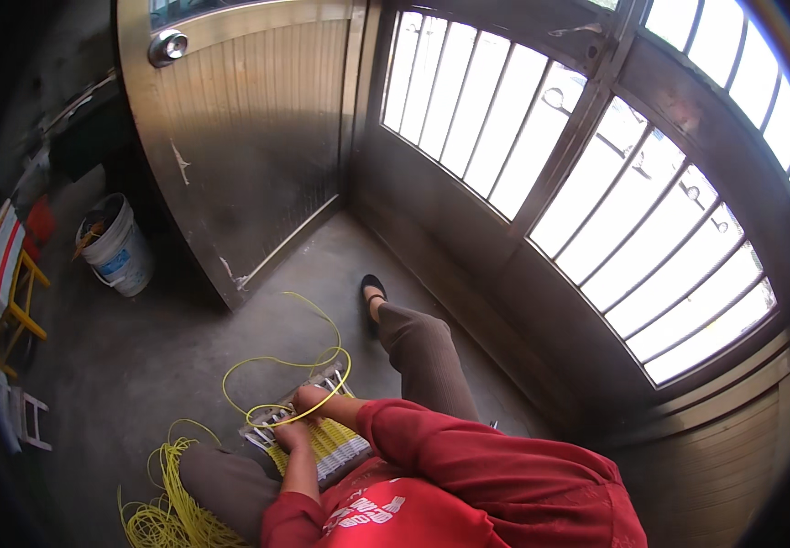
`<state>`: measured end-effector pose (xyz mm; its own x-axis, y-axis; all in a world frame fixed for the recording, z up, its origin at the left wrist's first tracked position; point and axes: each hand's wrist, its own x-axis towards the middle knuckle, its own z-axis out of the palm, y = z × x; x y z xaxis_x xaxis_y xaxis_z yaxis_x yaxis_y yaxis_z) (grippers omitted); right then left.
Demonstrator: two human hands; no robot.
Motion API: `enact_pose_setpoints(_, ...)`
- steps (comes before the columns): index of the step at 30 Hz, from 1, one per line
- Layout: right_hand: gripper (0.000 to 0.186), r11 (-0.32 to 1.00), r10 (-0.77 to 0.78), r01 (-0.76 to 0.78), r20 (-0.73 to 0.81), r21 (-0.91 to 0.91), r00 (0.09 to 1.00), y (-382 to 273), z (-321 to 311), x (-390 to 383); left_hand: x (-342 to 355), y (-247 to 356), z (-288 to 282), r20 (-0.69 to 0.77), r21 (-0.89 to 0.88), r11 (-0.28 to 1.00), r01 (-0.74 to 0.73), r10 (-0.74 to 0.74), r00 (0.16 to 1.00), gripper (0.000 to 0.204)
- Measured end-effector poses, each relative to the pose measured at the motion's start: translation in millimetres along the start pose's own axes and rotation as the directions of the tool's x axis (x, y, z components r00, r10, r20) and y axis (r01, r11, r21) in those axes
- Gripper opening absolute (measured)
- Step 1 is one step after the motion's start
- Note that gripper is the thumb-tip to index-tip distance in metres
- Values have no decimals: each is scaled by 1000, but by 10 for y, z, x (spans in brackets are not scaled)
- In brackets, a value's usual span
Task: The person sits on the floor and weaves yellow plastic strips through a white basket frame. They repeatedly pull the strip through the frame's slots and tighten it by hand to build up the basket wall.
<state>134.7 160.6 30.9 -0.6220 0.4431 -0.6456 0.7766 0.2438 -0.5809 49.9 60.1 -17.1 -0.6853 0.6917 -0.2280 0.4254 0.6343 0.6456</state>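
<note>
Over here, the woven panel (340, 447) sits at the frame's lower centre, between the person's thighs, a loose loop of cord (267, 360) passing over its top end. Lower left, the cord heap (174, 513) lies alongside the left thigh (221, 481). The bucket (125, 256) stands left of the door (258, 137), and the barred windows (468, 114) stretch away right.

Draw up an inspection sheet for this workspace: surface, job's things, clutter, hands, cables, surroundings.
Surface: grey floor
Job's things: yellow-and-white woven panel; yellow cord looping beside it; tangled cord heap at lower left
Clutter: white bucket with things inside
Left hand: at the panel's far edge; grip unclear
Right hand: close to the left; grip unclear
Cables: nothing seen
Surroundings: door with round knob; barred windows
</note>
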Motion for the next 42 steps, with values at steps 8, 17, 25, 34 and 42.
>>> enact_pose_setpoints(8,24,947,-200,104,-305,-304,931,168,243,176,81,-177,188,-152,-67,965,-255,242,958,21)
enact_pose_setpoints(17,28,895,-295,3,-588,-445,753,447,578,-25,16,30,-25,70,4,988,-157,157,985,28)
enact_pose_setpoints(25,15,946,29,209,-710,246,704,315,627,-483,-79,103,-152,74,-74,992,-97,103,992,15)
enact_pose_setpoints(34,20,968,-117,-22,-529,-250,841,-63,248,-339,-33,86,-189,148,-71,996,-61,71,986,18)
enact_pose_setpoints(42,19,951,-81,222,-521,215,850,329,525,-472,-61,116,-181,137,-53,998,17,-9,990,13)
